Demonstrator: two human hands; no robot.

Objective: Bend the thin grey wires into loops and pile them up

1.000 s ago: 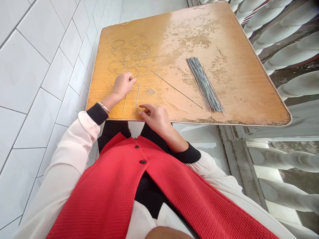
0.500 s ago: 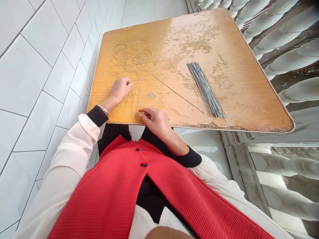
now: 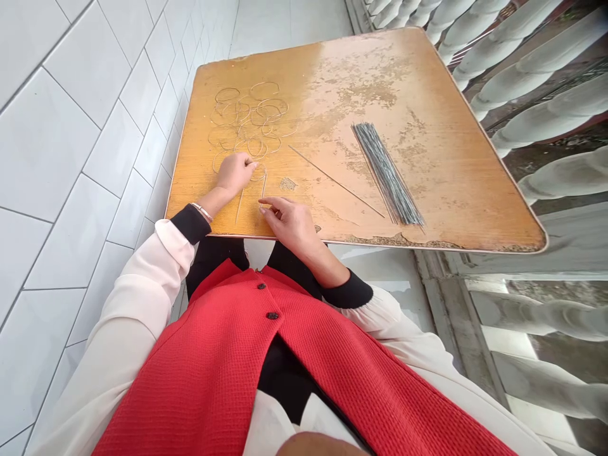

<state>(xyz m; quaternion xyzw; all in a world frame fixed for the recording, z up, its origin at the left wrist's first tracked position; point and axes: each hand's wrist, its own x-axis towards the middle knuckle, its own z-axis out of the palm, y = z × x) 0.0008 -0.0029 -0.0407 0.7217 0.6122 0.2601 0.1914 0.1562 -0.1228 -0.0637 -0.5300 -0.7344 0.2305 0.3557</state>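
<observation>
We sit at a worn wooden table (image 3: 332,76), with a tiled wall (image 3: 71,190) on our left, white balusters (image 3: 536,63) on our right and our red vest (image 3: 266,361) filling the lower view. The whole view has shifted slightly since the last frame, so the table sits a little lower and further left.

A bundle of straight wires (image 3: 387,174) lies right of centre on the table, and a loose wire (image 3: 335,180) lies slanted to its left. Further left is a tangle of wire rings (image 3: 247,120). Our left hand (image 3: 235,174), with a bangle (image 3: 202,212) at the wrist, rests at the near edge of the rings, its fingers curled together over them; we cannot tell whether they clamp one. Our right hand (image 3: 289,223) lies at the table's near edge, thumb and fingers apart, holding nothing visible. Its index fingertip (image 3: 261,204) is just below a thin wire (image 3: 263,185). Below the left hand, only that wire and another (image 3: 240,206) now show, where three showed earlier.
</observation>
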